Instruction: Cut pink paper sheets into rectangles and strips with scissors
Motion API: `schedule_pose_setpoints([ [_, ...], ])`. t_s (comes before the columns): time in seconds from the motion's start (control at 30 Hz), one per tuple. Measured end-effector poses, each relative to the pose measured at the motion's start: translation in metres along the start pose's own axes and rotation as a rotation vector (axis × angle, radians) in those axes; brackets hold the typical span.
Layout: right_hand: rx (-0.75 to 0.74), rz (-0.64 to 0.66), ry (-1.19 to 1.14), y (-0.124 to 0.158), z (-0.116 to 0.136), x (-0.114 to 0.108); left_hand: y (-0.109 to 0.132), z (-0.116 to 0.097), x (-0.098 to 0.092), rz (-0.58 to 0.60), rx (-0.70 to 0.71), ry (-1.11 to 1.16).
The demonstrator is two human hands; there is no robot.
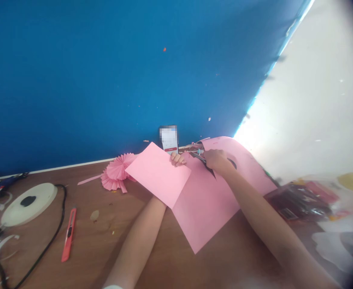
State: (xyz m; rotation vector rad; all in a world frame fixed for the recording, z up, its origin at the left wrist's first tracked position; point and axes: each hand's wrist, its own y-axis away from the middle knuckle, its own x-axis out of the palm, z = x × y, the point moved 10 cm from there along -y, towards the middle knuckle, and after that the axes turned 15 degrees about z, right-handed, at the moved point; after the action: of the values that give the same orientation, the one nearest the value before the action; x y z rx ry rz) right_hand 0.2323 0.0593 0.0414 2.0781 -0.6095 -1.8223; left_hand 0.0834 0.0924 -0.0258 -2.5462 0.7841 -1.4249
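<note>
My left hand (178, 159) grips a small pink sheet of paper (158, 174) by its upper right edge, with the fingertips curled over the front. The sheet is tilted and raised above the table. My right hand (217, 161) is closed and rests over a larger pink sheet (208, 208) near the wall. What its fingers hold is hard to make out; dark shapes show beside them, and white cables with a bluish end (199, 152) lie at the fingertips. The large sheet curls up toward the right.
Pink pleated paper fans (118, 171) lie left of the small sheet. A phone (169, 139) leans on the blue wall (134, 72). A red box cutter (69, 235), a round white device (29, 204) and a black cable (62, 208) sit at left. Plastic-wrapped packages (299, 200) lie right.
</note>
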Motion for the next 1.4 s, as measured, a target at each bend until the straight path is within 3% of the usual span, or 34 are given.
schedule_pose_setpoints([
  [0.23, -0.049, 0.002, 0.014, 0.0, 0.006, -0.001, -0.004, 0.009, -0.01, -0.04, -0.059, -0.016],
  [0.43, -0.064, 0.045, 0.003, -0.001, 0.006, 0.001, 0.0, 0.007, -0.01, -0.075, -0.025, -0.013],
  [0.83, -0.167, 0.072, -0.02, 0.006, 0.017, -0.004, -0.006, 0.012, -0.013, -0.059, -0.044, -0.027],
  [1.13, -0.145, 0.112, -0.006, 0.009, 0.01, -0.002, -0.002, 0.008, -0.001, -0.024, -0.033, 0.0],
  [1.4, -0.228, 0.073, 0.025, 0.005, 0.019, 0.0, 0.007, 0.012, 0.027, 0.036, -0.132, 0.018],
])
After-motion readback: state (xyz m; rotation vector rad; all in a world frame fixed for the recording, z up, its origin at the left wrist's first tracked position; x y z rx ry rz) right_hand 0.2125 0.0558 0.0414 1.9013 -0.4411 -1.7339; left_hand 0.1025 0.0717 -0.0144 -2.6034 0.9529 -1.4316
